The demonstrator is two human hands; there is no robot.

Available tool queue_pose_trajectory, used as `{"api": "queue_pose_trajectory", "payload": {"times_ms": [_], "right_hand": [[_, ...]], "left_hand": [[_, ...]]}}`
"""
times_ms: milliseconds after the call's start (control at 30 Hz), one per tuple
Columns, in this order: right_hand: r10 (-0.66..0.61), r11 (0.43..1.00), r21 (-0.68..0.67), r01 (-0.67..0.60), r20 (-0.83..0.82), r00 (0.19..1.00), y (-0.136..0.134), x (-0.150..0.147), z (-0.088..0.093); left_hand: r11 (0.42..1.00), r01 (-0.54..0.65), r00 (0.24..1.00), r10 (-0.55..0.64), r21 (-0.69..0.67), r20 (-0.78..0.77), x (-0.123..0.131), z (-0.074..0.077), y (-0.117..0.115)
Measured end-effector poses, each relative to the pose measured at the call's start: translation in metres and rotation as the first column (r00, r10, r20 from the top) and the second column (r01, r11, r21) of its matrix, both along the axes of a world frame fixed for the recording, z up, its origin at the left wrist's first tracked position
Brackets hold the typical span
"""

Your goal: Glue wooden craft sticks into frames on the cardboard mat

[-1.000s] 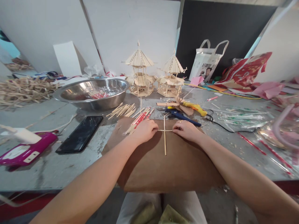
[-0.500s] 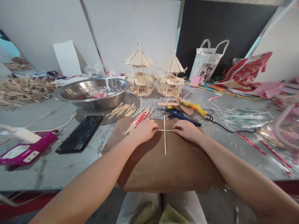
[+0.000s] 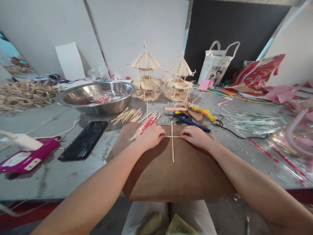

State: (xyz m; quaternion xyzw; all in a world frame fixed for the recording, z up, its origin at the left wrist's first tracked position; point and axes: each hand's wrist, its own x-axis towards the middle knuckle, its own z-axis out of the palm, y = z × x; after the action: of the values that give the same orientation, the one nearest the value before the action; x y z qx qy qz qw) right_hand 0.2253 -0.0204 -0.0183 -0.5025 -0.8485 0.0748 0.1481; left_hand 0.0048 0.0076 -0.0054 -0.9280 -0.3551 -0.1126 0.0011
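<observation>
Two thin wooden sticks form a cross on a brown board (image 3: 176, 182). The upright stick (image 3: 173, 150) points toward me, and the crosswise stick (image 3: 168, 136) runs between my hands. My left hand (image 3: 153, 136) pinches the left end of the crosswise stick; my right hand (image 3: 195, 135), with a ring on a finger, pinches its right end. Fingertips cover both ends. Just beyond my left hand lie sticks in red-and-white paper wrappers (image 3: 148, 123). Blue-handled pliers (image 3: 190, 122) rest beyond my right hand.
Two wooden stick pagodas (image 3: 146, 75) stand at the back. A steel basin (image 3: 122, 101), loose sticks (image 3: 128, 115) and a black phone (image 3: 83, 141) are to the left. A yellow corded tool (image 3: 204, 113) and plastic wrappers (image 3: 256, 122) lie to the right.
</observation>
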Motion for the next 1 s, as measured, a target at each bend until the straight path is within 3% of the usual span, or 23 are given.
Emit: {"api": "queue_pose_trajectory", "payload": {"times_ms": [1000], "right_hand": [[-0.006,1.000,0.005,0.006,-0.008,1.000,-0.0015,-0.0022,0.0022]], "left_hand": [[1.000,0.019,1.000,-0.019,-0.017,0.000,0.0000,0.0021,-0.0017]]}}
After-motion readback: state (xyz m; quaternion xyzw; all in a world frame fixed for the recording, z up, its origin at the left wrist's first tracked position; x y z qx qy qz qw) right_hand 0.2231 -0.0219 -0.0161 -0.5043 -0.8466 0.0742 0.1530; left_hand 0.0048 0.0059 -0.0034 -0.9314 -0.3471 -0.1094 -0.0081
